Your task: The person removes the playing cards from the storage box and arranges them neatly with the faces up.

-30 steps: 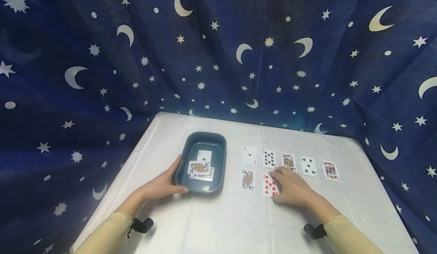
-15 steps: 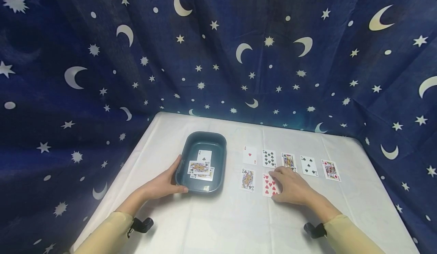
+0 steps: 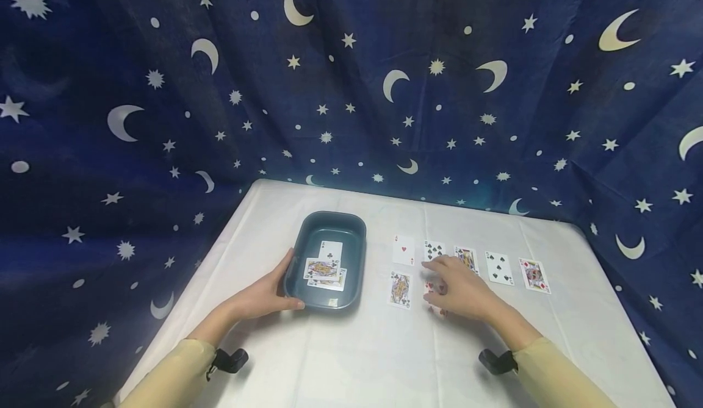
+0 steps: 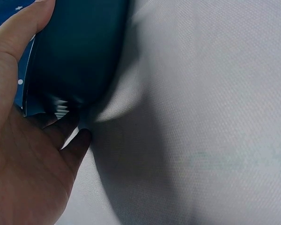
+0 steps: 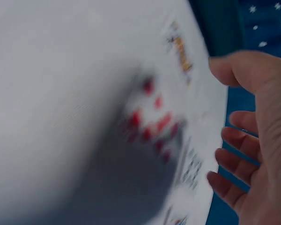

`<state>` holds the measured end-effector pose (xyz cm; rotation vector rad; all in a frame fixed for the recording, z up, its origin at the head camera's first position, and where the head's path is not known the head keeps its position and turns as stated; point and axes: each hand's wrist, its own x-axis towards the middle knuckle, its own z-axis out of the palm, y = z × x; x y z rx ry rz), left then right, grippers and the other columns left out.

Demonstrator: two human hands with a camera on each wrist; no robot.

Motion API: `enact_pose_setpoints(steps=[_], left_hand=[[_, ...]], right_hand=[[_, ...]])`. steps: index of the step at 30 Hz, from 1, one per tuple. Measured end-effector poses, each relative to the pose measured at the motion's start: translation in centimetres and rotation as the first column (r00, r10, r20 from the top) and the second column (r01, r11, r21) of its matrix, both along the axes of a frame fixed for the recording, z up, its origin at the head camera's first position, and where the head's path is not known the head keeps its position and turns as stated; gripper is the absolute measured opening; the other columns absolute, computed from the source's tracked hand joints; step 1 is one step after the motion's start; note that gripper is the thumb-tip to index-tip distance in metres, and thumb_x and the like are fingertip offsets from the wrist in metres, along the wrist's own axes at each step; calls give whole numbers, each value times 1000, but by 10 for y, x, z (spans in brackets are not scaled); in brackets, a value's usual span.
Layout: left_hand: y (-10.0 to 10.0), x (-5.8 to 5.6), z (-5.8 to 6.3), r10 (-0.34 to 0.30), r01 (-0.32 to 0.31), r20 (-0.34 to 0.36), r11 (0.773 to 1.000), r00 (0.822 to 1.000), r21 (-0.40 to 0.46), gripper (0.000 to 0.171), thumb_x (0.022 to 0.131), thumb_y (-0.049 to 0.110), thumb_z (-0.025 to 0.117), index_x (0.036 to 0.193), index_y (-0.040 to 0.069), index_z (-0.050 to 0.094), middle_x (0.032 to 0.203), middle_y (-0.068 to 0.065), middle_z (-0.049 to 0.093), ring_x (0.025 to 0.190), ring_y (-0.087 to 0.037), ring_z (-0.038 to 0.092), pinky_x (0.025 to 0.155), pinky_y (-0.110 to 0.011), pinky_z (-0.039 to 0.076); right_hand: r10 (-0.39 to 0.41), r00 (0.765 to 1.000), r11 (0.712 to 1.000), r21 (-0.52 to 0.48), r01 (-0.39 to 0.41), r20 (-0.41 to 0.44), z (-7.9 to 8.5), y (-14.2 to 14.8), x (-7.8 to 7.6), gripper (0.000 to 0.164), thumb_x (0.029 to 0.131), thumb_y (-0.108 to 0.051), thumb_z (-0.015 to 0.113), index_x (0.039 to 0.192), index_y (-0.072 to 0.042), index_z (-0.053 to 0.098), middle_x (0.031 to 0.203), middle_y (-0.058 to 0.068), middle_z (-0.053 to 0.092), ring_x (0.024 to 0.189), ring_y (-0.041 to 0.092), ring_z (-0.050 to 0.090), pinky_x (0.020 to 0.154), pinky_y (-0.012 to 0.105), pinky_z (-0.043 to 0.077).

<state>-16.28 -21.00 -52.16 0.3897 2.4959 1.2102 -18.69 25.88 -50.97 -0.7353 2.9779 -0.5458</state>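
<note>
My left hand (image 3: 267,292) grips the dark teal tray (image 3: 362,243) at its near left corner, thumb by the front rim and fingers along the side. Inside lie several playing cards, a court card (image 3: 321,269) on top and an ace of clubs (image 3: 331,250) behind. My right hand (image 3: 461,286) hovers over a hearts card (image 3: 434,287), partly hiding it. In the right wrist view, that hand's fingers are spread with nothing between them, and the hearts card (image 5: 150,122) appears blurred on the cloth. A queen of clubs (image 3: 400,289) lies just left of it.
Behind runs a row of face-up cards: an ace of hearts (image 3: 403,250), a black spot card (image 3: 434,248), a court card (image 3: 467,258), a spades card (image 3: 499,268) and a king of diamonds (image 3: 534,275). A white cloth (image 3: 351,365) covers the table; a starry blue curtain (image 3: 351,91) hangs behind.
My right hand has lifted off the hearts card and shifted slightly back and left, its fingers spreading. The card stays on the table. My left hand keeps its place at the tray.
</note>
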Motion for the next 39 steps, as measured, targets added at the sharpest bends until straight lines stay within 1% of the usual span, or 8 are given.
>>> enact_pose_setpoints(steps=[5,13,18,21,25,30,34,39], left_hand=[[0,0,1,2,-2,-3,1000,1000,-8,129,80,47,86,165,14,-5,171,-13,2,155,-36,6,123,-56,13],[0,-1,-2,7,-7,0,1000,1000,-14,129,80,47,86,166,18,-6,171,-11,1,155,-35,7,123,-55,13],[-1,0,-4,7,-7,11,1000,1000,-10,130,79,50,86,166,18,-6,171,-12,1,155,-35,7,123,-55,13],[-2,0,-4,6,-6,8,1000,1000,-4,129,80,49,86,166,18,-5,171,-12,2,155,-36,8,122,-56,14],[-3,0,-4,2,-2,2,1000,1000,-2,129,80,49,86,166,18,-6,171,-12,2,155,-36,9,122,-56,15],[-4,0,-3,-9,9,-5,1000,1000,-15,129,81,51,85,166,19,-6,171,-10,2,155,-34,10,123,-53,16],[-4,0,-3,-14,14,-8,1000,1000,-6,128,81,51,84,165,20,-7,171,-10,2,155,-34,10,123,-54,16],[-3,2,-1,-13,12,-17,1000,1000,-6,127,82,49,84,166,19,-6,171,-11,2,155,-35,9,123,-55,16]], right_hand=[[72,997,995,-63,-74,-37,23,-41,-13,60,91,-34,75,147,-18,57,144,5,56,136,29,48,113,56,38],[194,981,979,-65,-195,-26,36,-117,-38,57,94,-32,70,148,-19,56,147,2,55,139,24,44,118,50,33],[270,962,963,26,-270,-28,33,-156,-49,54,94,-30,70,146,-21,58,145,-1,57,137,21,46,116,45,36],[327,944,941,105,-322,-34,30,-175,-52,46,95,-22,66,141,-22,63,143,-3,59,137,22,47,117,45,34],[407,913,889,234,-394,-10,25,-194,-53,36,99,-20,61,133,-25,70,143,-7,61,142,25,44,121,49,28],[468,883,827,337,-450,30,18,-209,-52,39,101,-19,57,136,-31,68,147,-11,57,144,26,41,122,52,25],[466,883,807,381,-451,58,17,-214,-49,46,100,-17,58,143,-34,62,150,-11,54,145,26,41,122,53,25],[428,901,789,458,-410,71,17,-220,-43,53,97,-24,63,149,-31,56,148,-9,55,137,22,47,122,52,23]])
